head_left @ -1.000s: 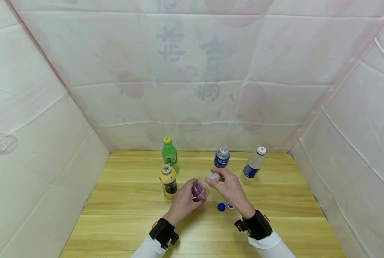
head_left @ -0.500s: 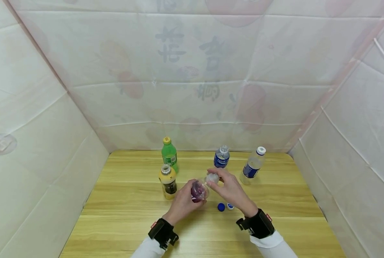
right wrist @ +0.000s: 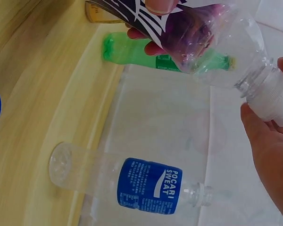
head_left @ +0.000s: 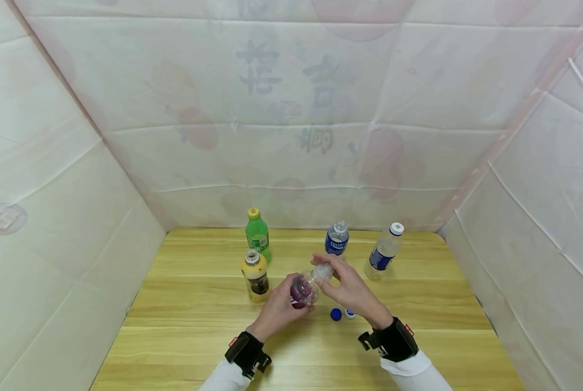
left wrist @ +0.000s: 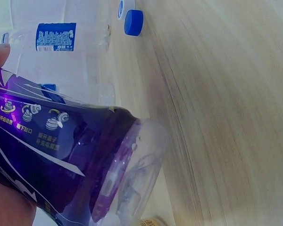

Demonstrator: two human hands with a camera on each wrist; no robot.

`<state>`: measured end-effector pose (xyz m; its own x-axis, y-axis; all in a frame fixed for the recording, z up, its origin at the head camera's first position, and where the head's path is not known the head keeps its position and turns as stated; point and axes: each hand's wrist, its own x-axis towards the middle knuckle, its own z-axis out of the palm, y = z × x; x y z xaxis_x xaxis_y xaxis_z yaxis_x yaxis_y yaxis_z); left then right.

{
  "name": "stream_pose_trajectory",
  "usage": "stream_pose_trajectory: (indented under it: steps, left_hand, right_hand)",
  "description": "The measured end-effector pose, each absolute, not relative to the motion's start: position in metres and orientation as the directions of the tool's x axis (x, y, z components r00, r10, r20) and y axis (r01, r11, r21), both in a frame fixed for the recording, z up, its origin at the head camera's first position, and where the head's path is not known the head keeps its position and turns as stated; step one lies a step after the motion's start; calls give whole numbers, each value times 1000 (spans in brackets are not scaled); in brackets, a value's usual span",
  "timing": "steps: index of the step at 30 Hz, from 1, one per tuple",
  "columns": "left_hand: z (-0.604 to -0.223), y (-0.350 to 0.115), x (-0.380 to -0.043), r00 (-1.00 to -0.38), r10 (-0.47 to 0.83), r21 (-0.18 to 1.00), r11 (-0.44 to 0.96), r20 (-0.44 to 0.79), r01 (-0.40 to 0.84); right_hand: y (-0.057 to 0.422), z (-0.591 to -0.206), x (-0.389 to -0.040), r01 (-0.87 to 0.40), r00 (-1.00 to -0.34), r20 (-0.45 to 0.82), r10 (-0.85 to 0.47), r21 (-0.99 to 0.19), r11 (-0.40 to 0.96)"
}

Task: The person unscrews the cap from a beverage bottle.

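My left hand point(head_left: 280, 305) grips a clear bottle with a purple label point(head_left: 302, 290), tilted with its neck to the right. In the left wrist view, the purple label point(left wrist: 61, 141) and clear base fill the lower left. My right hand point(head_left: 352, 289) holds the whitish translucent cap point(head_left: 323, 271) at the bottle's neck, thumb on one side and fingers on the other. The right wrist view shows this cap point(right wrist: 273, 98) seated on the neck, partly covered by the fingers. Below the hands, a blue cap point(head_left: 336, 314) and a white cap point(head_left: 350, 313) lie on the table.
A yellow-labelled bottle point(head_left: 256, 277) without a cap stands left of the hands, before a green bottle point(head_left: 257, 234) with a yellow cap. Behind the right hand is an uncapped blue-labelled Pocari Sweat bottle point(head_left: 337, 241); a white-capped bottle point(head_left: 383, 255) stands farther right on the wooden table point(head_left: 198, 326).
My right hand's fingers have shifted around the cap, and the forefinger now reaches farther over it. The left hand and its bottle have stayed nearly still.
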<state>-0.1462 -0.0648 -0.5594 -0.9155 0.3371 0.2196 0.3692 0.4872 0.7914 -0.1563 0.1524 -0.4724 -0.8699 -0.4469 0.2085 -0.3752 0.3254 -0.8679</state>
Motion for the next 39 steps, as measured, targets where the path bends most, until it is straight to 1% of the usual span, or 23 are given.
stream_pose_trajectory:
  steps: [3, 9, 12, 16, 19, 28, 39]
  left_hand:
    - [-560, -65, -146, -915, 334, 794, 480, 227, 372]
    - [-560, -65, -149, -929, 288, 791, 499, 235, 355]
    - [-560, -65, -150, -930, 271, 775, 520, 248, 358]
    - [-559, -65, -150, -928, 264, 744, 558, 261, 368]
    - [-559, -64, -150, -930, 264, 727, 582, 255, 364]
    - [-558, -64, -148, -928, 270, 708, 601, 256, 370]
    - [-559, -65, -148, -931, 268, 732, 577, 250, 362]
  right_hand:
    - [151, -472, -156, -344, -897, 196, -396, -871, 350]
    - [146, -473, -156, -230, -966, 154, -209, -881, 413]
    - [144, -473, -156, -180, -982, 132, -135, -873, 453]
    - [141, -473, -155, -140, -990, 107, -94, -848, 510]
    - [140, -473, -155, -136, -991, 106, -87, -838, 529]
    - [138, -473, -155, -181, -984, 152, -98, -811, 556]
    - [143, -471, -155, -277, -956, 194, -219, -840, 466]
